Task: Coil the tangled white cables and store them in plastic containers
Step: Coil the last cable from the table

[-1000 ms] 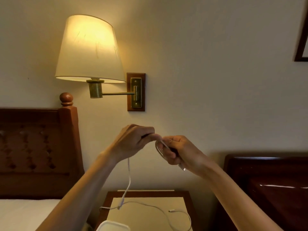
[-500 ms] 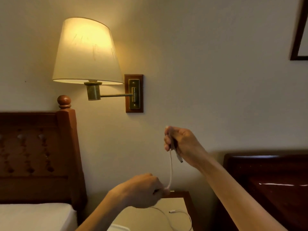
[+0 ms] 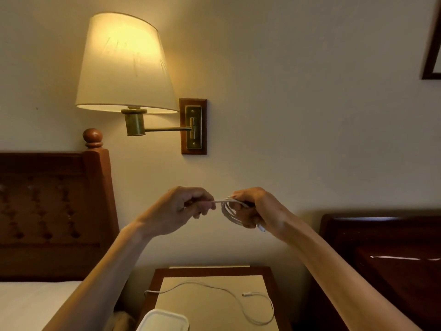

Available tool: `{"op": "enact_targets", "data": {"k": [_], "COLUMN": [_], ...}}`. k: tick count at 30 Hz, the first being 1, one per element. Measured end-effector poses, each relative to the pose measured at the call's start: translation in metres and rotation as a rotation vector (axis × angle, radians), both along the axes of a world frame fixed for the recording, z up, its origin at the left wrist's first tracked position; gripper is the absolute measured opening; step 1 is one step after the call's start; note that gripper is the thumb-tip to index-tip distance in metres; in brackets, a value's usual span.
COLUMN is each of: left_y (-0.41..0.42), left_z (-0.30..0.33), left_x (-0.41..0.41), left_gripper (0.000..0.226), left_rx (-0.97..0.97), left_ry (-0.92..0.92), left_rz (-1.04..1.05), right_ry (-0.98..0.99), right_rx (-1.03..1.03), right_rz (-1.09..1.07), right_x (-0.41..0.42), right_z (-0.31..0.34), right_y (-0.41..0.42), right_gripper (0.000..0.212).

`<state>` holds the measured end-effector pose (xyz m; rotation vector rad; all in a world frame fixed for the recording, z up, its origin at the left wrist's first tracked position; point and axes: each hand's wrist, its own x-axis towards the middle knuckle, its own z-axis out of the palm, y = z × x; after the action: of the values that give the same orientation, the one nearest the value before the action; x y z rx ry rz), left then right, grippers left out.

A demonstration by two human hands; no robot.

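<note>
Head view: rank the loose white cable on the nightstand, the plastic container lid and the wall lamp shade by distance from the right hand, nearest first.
1. Loose white cable, on the nightstand below the right hand.
2. Plastic container lid, bottom edge, lower left.
3. Wall lamp shade, upper left.

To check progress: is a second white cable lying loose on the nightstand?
Yes, a white cable lies uncoiled on the nightstand.

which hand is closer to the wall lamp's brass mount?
Left. The left hand sits almost directly below the brass mount; the right hand is below and further right.
</note>
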<state>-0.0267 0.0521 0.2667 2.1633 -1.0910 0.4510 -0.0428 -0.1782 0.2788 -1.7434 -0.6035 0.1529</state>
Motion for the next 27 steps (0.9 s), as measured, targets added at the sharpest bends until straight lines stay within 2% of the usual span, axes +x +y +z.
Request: {"op": "enact_targets", "data": {"k": [3,6,8,9,12,15,18,20,23,25,27], "left_y": [0.003,-0.001,-0.008,-0.013,-0.028,-0.038,-0.043,-0.043,-0.045,-0.049,-0.052], "left_z": [-0.016,-0.024,-0.027,-0.028,-0.030,-0.031,-0.034,-0.036,-0.036,-0.034,-0.035], "left_x": [0.002,0.006,0.007,0.007,0.004,-0.001,-0.003,-0.006,-0.011,-0.016,-0.017], "left_gripper": [0.017,0.019,0.014,0.012,0.015,0.012,0.015,0.020,0.028,0.039,0.041], "left_rx": [-0.058,-0.143,-0.254,-0.353,-0.765,-0.942,-0.964,-0.900,-0.864,-0.830,-0.658], "left_ry": [0.043,-0.149,-0.191,-0.130,0.250,0.560,0.825,0.995,1.123,1.051,0.767], "left_rz": [0.023,0.213,0.302,0.318,0.275,0.213,0.126,0.052,-0.055,0.019,0.206], "right_ry": [0.074,0.143,0.204,0.220,0.205,0.234,0.239,0.214,0.214,0.189,0.146], "right_rx": [0.053,0.094,0.187,0.228,0.245,0.256,0.262,0.218,0.191,0.177,0.148], "right_rz": [0.040,0.088,0.090,0.073,-0.002,0.000,-0.011,-0.045,-0.103,-0.129,-0.135], "right_x": [0.004,0.008,0.009,0.010,0.009,0.007,0.008,0.008,0.010,0.012,0.015], "right_z": [-0.001,-0.009,-0.011,-0.012,-0.012,-0.014,-0.014,-0.014,-0.015,-0.017,-0.020], "right_y": [-0.003,0.005,0.010,0.011,0.016,0.020,0.021,0.022,0.024,0.027,0.029], "right_gripper": [0.040,0.039,0.038,0.036,0.035,0.040,0.041,0.037,0.038,0.038,0.038]}}
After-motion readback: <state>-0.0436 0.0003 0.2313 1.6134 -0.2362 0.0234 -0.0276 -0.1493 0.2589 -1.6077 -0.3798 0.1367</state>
